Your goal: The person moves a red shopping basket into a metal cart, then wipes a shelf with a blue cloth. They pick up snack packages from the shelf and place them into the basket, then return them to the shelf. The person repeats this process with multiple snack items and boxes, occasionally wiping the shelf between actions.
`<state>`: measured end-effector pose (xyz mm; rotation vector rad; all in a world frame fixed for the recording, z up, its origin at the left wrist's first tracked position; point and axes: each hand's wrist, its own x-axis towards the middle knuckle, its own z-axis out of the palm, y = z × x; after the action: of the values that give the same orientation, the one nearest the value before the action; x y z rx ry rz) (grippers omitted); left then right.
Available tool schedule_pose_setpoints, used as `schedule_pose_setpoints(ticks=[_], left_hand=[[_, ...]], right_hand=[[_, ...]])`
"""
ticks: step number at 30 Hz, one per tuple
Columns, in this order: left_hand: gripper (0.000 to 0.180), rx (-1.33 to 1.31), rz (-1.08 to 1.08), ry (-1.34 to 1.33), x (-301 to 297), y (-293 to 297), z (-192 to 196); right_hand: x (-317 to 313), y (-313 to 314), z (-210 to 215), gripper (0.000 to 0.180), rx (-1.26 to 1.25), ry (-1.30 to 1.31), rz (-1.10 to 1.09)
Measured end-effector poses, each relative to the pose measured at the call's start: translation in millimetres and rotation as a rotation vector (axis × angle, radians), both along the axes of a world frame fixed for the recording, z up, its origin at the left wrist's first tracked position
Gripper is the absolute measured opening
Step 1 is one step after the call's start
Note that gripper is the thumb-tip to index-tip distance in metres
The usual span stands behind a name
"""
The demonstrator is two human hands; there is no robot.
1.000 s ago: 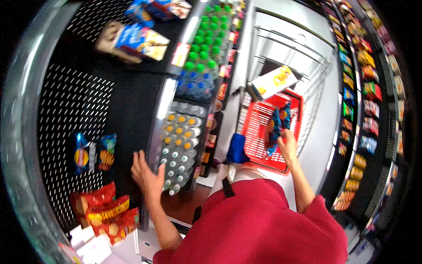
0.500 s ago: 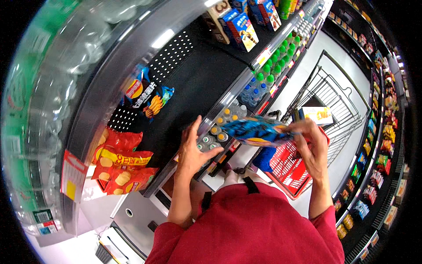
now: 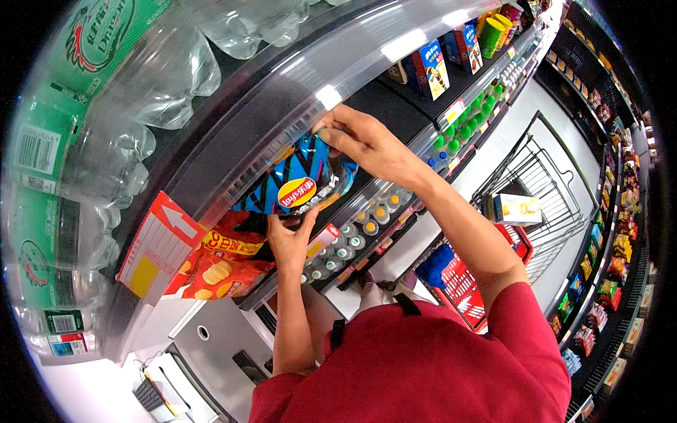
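Both my hands are on a blue bag of chips (image 3: pixel 282 173) at the shelf on the left. My right hand (image 3: pixel 367 144) pinches its upper corner, the arm stretched across in front of me. Down at the lower edge of the bag, my left hand (image 3: pixel 290 243) grips it between thumb and fingers. Red bags of chips (image 3: pixel 222 271) stand on the same shelf, just left of my left hand. The bag and my hands cover whatever lies behind them on the dark shelf (image 3: pixel 388 113).
Large clear bottles with green labels (image 3: pixel 42 141) line the upper shelf. Small bottles (image 3: pixel 343 252) stand below, and blue biscuit boxes (image 3: pixel 430 70) farther along. A cart (image 3: pixel 557 162) and a red basket (image 3: pixel 469 282) are to my right, a yellow-white box (image 3: pixel 518 209) beside them.
My right hand has carried the blue bag of chips leftward, from above the basket to the shelf. My left hand has closed on its lower edge.
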<state>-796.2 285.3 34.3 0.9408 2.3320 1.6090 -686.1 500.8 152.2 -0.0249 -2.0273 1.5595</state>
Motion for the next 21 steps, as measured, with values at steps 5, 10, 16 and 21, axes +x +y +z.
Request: schedule_pose_setpoints(ticks=[5, 10, 16, 21], left_hand=[[0.052, -0.064, 0.147, 0.042, -21.6, 2.4, -14.9], [0.057, -0.038, 0.101, 0.105, -29.2, 4.7, -26.5], [0.063, -0.06, 0.144, 0.029, -31.5, 1.3, -42.5], [0.061, -0.088, 0.144, 0.01, -27.9, 4.0, -40.8]], right_hand=[[-51.1, 12.4, -35.1, 0.016, -0.09, -0.005, -0.001], [-55.4, 21.0, -55.9, 0.039, -0.122, -0.023, -0.14], [-32.8, 5.9, -128.8, 0.056, -0.232, -0.153, -0.216], [-20.7, -30.2, -155.2, 0.053, -0.061, -0.229, -0.313]])
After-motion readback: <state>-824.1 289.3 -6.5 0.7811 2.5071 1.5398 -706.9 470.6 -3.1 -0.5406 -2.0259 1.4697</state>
